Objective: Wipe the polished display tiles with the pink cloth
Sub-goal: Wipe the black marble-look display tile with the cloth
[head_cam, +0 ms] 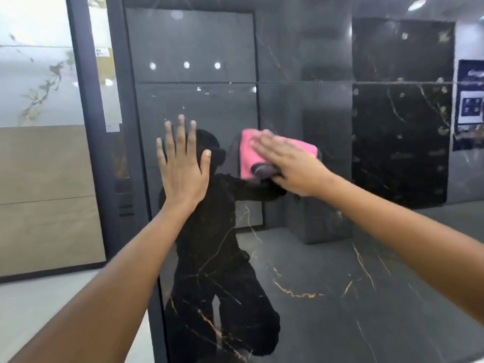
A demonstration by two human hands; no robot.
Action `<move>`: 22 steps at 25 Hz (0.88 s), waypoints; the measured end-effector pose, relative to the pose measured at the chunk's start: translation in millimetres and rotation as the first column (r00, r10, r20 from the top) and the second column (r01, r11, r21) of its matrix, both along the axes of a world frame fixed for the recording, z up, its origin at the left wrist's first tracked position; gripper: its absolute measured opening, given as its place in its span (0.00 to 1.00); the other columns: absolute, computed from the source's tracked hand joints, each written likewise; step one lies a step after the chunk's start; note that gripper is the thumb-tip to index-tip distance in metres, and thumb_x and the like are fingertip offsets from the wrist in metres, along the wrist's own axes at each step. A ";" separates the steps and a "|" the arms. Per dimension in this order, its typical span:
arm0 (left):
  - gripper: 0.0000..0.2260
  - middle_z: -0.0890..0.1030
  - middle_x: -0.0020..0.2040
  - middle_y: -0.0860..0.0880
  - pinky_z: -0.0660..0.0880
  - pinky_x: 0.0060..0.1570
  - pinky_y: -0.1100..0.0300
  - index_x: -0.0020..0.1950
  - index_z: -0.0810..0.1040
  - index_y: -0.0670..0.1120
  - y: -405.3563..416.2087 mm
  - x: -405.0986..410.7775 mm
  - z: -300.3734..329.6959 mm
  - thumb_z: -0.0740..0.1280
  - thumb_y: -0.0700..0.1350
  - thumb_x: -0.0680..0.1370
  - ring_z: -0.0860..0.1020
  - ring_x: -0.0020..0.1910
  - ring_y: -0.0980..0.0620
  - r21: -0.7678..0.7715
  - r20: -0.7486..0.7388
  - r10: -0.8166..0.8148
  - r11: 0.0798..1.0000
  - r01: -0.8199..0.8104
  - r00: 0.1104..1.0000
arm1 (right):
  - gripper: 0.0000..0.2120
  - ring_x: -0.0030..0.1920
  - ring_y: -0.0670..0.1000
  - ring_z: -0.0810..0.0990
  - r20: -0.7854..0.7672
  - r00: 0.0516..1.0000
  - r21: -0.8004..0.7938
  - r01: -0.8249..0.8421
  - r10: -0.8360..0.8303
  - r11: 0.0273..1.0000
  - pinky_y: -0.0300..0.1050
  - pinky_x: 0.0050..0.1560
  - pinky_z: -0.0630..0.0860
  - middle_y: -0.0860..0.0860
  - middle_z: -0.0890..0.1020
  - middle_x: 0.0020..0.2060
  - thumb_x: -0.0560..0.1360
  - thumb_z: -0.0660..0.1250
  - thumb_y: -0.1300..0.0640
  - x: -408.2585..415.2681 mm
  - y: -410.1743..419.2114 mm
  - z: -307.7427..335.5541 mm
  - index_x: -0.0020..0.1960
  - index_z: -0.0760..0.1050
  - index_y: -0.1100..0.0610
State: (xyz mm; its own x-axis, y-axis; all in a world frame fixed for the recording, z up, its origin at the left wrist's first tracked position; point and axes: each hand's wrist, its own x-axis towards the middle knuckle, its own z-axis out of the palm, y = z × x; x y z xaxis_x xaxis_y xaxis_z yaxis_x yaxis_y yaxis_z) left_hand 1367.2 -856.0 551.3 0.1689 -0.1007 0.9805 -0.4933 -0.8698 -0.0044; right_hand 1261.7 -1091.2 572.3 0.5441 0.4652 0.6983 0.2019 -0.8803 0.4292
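Head view: a tall, glossy black tile with gold veins fills the centre and right of the frame, mirror-bright enough to show the person's dark reflection at centre and ceiling lights near the top. A thin horizontal joint crosses it in the upper third.

The left hand lies flat on the tile at centre left, fingers straight and spread, pointing up, holding nothing; it looks like a brace.

The right hand, just right of centre, presses the cloth against the tile with straight fingers laid over it. The hand is blurred, so whether the thumb curls under the cloth's edge cannot be told. The cloth is pink, folded into a pad, and sticks out to the left of and above the fingers, flat on the glass-like surface between the two hands.

At the left edge of the frame stand a dark frame post, a pale veined tile above and a beige tile below it.

The step in hand appears to be the wiping itself, at about mid-height of the black tile. How much has been cleaned cannot be read from the surface. The next move likely calls for keeping the pad flat under even pressure and sweeping it across, then shifting to the unwiped areas above the joint and toward the bottom, and lifting the left palm so its print gets wiped too.
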 end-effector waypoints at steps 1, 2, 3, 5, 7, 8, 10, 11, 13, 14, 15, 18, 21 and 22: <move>0.28 0.46 0.81 0.45 0.40 0.76 0.47 0.80 0.45 0.47 -1.3 2.7 2.6 0.49 0.55 0.84 0.43 0.79 0.44 -0.009 -0.016 0.038 0.999 -0.038 0.999 | 0.37 0.77 0.56 0.53 0.111 0.993 0.172 0.021 -0.040 0.985 0.52 0.76 0.53 0.58 0.56 0.77 0.68 0.59 0.58 -2.0 -23.9 13.0 0.77 0.56 0.59; 0.28 0.44 0.81 0.45 0.39 0.76 0.46 0.80 0.43 0.46 -1.8 5.1 0.7 0.48 0.55 0.84 0.41 0.79 0.44 -0.011 -0.022 0.064 0.998 -0.064 0.998 | 0.35 0.75 0.61 0.59 0.201 0.971 0.427 0.031 -0.128 0.904 0.54 0.73 0.60 0.61 0.60 0.75 0.68 0.60 0.60 -5.2 -49.4 28.9 0.76 0.59 0.60; 0.28 0.43 0.81 0.45 0.39 0.76 0.46 0.80 0.42 0.46 -2.5 7.0 -2.4 0.47 0.55 0.84 0.41 0.79 0.44 -0.003 -0.019 0.076 0.997 -0.076 0.997 | 0.33 0.72 0.63 0.63 0.232 0.939 0.681 0.029 -0.254 0.732 0.55 0.70 0.63 0.62 0.62 0.73 0.69 0.61 0.62 -14.4 -73.4 45.9 0.74 0.61 0.61; 0.28 0.43 0.81 0.45 0.39 0.75 0.46 0.80 0.41 0.46 -2.6 9.6 -5.5 0.46 0.56 0.84 0.39 0.78 0.46 0.004 -0.005 0.080 0.997 -0.080 0.997 | 0.29 0.70 0.62 0.64 0.199 0.896 0.935 -0.051 -0.398 0.352 0.53 0.69 0.64 0.61 0.64 0.70 0.69 0.59 0.63 -22.2 -89.7 71.6 0.71 0.64 0.61; 0.28 0.43 0.81 0.46 0.39 0.76 0.46 0.79 0.40 0.47 -3.5 11.0 -3.9 0.44 0.56 0.83 0.39 0.78 0.46 -0.010 -0.006 0.070 0.997 -0.070 0.998 | 0.24 0.65 0.59 0.69 0.357 0.875 0.880 -0.199 -0.326 0.430 0.48 0.66 0.66 0.58 0.69 0.65 0.66 0.59 0.64 -9.6 -44.3 86.9 0.62 0.72 0.59; 0.28 0.43 0.81 0.46 0.39 0.76 0.46 0.79 0.40 0.47 -4.2 10.9 -3.6 0.44 0.56 0.83 0.40 0.79 0.45 -0.012 -0.002 0.064 0.998 -0.064 0.998 | 0.26 0.65 0.58 0.69 0.417 0.890 0.764 -0.232 -0.186 0.602 0.47 0.67 0.65 0.58 0.70 0.65 0.63 0.60 0.65 3.7 -11.4 85.2 0.61 0.74 0.58; 0.28 0.44 0.81 0.46 0.39 0.76 0.46 0.80 0.42 0.46 -2.9 10.6 -4.7 0.44 0.56 0.83 0.41 0.79 0.45 0.000 0.006 0.053 0.999 -0.053 0.999 | 0.37 0.75 0.55 0.57 0.201 0.977 0.352 -0.139 0.070 0.926 0.48 0.75 0.53 0.59 0.61 0.75 0.64 0.61 0.66 26.3 51.4 59.1 0.73 0.65 0.58; 0.28 0.44 0.81 0.46 0.39 0.76 0.46 0.80 0.43 0.46 -1.2 10.9 -5.0 0.44 0.56 0.82 0.42 0.79 0.44 0.007 0.004 0.050 0.999 -0.050 0.999 | 0.40 0.77 0.51 0.49 0.058 0.995 0.143 -0.094 0.086 0.985 0.49 0.77 0.46 0.57 0.55 0.77 0.66 0.61 0.66 30.5 62.8 48.0 0.77 0.56 0.57; 0.28 0.44 0.81 0.46 0.39 0.76 0.46 0.80 0.43 0.46 0.0 11.1 -4.8 0.44 0.56 0.82 0.42 0.79 0.44 0.007 0.007 0.056 0.998 -0.056 0.998 | 0.42 0.77 0.50 0.47 0.061 0.996 0.079 -0.074 0.069 0.994 0.51 0.77 0.45 0.55 0.53 0.77 0.67 0.62 0.68 25.7 31.6 60.8 0.78 0.51 0.56; 0.28 0.44 0.81 0.46 0.39 0.76 0.46 0.80 0.44 0.46 -0.9 11.0 -4.9 0.44 0.56 0.82 0.42 0.79 0.44 0.003 0.008 0.060 0.998 -0.060 0.998 | 0.42 0.77 0.53 0.51 0.136 0.990 0.248 -0.076 0.043 0.966 0.52 0.77 0.49 0.57 0.55 0.77 0.66 0.62 0.69 19.1 3.0 73.7 0.78 0.53 0.57; 0.28 0.44 0.81 0.46 0.39 0.76 0.46 0.80 0.44 0.46 -2.0 10.9 -5.4 0.44 0.56 0.82 0.42 0.79 0.44 -0.003 0.007 0.062 0.998 -0.062 0.998 | 0.42 0.76 0.56 0.54 0.229 0.973 0.481 -0.092 -0.024 0.872 0.51 0.76 0.51 0.57 0.56 0.77 0.66 0.62 0.70 11.7 -25.2 84.2 0.77 0.54 0.58; 0.28 0.44 0.81 0.46 0.39 0.76 0.47 0.80 0.44 0.46 -4.7 10.5 -6.2 0.45 0.55 0.83 0.42 0.79 0.44 -0.010 0.000 0.058 0.998 -0.058 0.998 | 0.41 0.77 0.56 0.51 0.285 0.930 0.775 -0.080 -0.234 0.627 0.50 0.76 0.48 0.55 0.53 0.78 0.68 0.63 0.68 2.3 -47.1 60.6 0.78 0.52 0.59; 0.28 0.44 0.81 0.45 0.40 0.76 0.46 0.80 0.42 0.46 -2.6 9.1 -5.2 0.46 0.55 0.83 0.43 0.79 0.44 0.000 -0.009 0.052 0.999 -0.052 0.999 | 0.40 0.77 0.52 0.49 0.060 0.996 0.221 -0.084 0.072 0.972 0.54 0.76 0.46 0.52 0.51 0.77 0.67 0.61 0.64 14.0 -0.4 -34.7 0.78 0.54 0.55; 0.28 0.45 0.81 0.45 0.41 0.76 0.46 0.80 0.42 0.46 -2.1 8.8 -5.8 0.46 0.55 0.83 0.43 0.79 0.44 -0.002 -0.012 0.048 0.999 -0.048 0.999 | 0.40 0.77 0.49 0.47 -0.081 0.990 -0.051 -0.117 0.113 0.992 0.51 0.77 0.42 0.49 0.51 0.77 0.67 0.59 0.63 9.7 5.6 -54.7 0.78 0.53 0.54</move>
State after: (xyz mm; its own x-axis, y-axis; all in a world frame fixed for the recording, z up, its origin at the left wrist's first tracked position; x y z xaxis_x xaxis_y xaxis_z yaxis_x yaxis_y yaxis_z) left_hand 1375.9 -858.2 545.5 0.1850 -0.0904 0.9786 -0.4508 -0.8926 0.0028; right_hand 1271.3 -1085.5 517.6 0.5362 0.5649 0.6273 0.3352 -0.8245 0.4560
